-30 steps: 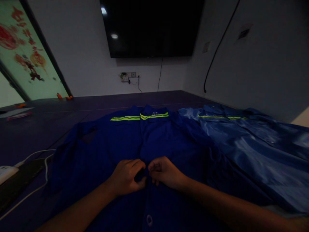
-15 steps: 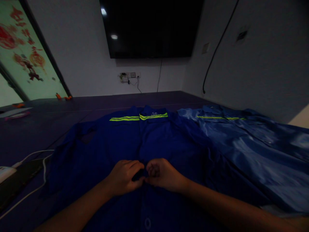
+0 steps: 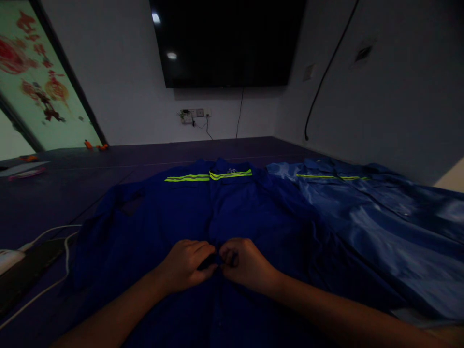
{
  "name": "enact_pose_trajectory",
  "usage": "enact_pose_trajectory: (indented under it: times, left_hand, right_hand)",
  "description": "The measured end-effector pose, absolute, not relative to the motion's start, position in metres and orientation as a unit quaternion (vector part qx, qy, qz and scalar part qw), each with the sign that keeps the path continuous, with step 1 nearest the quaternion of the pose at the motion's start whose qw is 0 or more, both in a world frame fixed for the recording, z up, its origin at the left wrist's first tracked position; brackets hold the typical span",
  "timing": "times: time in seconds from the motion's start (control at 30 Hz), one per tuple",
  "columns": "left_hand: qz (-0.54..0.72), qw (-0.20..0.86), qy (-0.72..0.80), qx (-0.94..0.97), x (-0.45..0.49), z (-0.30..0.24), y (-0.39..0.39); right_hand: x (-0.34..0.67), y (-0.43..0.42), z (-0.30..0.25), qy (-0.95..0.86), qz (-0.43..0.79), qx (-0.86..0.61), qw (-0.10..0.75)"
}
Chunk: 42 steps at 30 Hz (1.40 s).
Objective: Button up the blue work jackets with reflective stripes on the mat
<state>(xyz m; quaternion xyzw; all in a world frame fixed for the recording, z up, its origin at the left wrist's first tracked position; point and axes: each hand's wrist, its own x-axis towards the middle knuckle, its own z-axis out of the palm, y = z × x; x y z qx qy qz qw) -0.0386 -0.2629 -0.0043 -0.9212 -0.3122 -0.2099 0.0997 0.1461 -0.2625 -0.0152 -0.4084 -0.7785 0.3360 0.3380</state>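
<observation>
A dark blue work jacket [image 3: 239,210] with yellow-green reflective strips lies spread out in front of me, collar away from me. Over its front opening, my left hand [image 3: 190,265] is bent, thumb and fingers closing on the edge of the cloth. Close beside it, my right hand [image 3: 246,266] is curled with its fingertips pinched at the same edge. A small gap shows between the two hands. Dim light hides the exact bit of cloth or button at the fingertips.
To the right lies a lighter blue jacket [image 3: 362,217] with a yellow-green strip. At the left are a dark flat object [image 3: 32,266] and a white cable [image 3: 58,280]. A television [image 3: 232,43] hangs on the far wall above sockets [image 3: 197,113].
My right fingers have shifted slightly and curled in at the jacket's edge. The pale button lower on the front has become hard to see. My left hand has barely moved.
</observation>
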Motion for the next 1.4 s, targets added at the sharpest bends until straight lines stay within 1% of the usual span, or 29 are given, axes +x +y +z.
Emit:
enact_pose_trajectory:
  times: [0.43,0.93,1.4]
  left_hand:
    - [-0.201,0.083,-0.302,-0.928,-0.0379,0.0003,-0.2646]
    - [-0.237,0.077,-0.287,-0.925,-0.0393,-0.0017,-0.2599]
    - [-0.245,0.069,-0.301,-0.919,-0.0386,-0.0035,-0.2574]
  right_hand:
    - [0.1476,-0.2605,-0.0159,-0.797,0.300,-0.404,0.333]
    - [0.1504,-0.2550,-0.0203,-0.780,0.365,-0.390,0.327]
    - [0.1508,-0.2537,-0.0216,-0.767,0.387,-0.388,0.333]
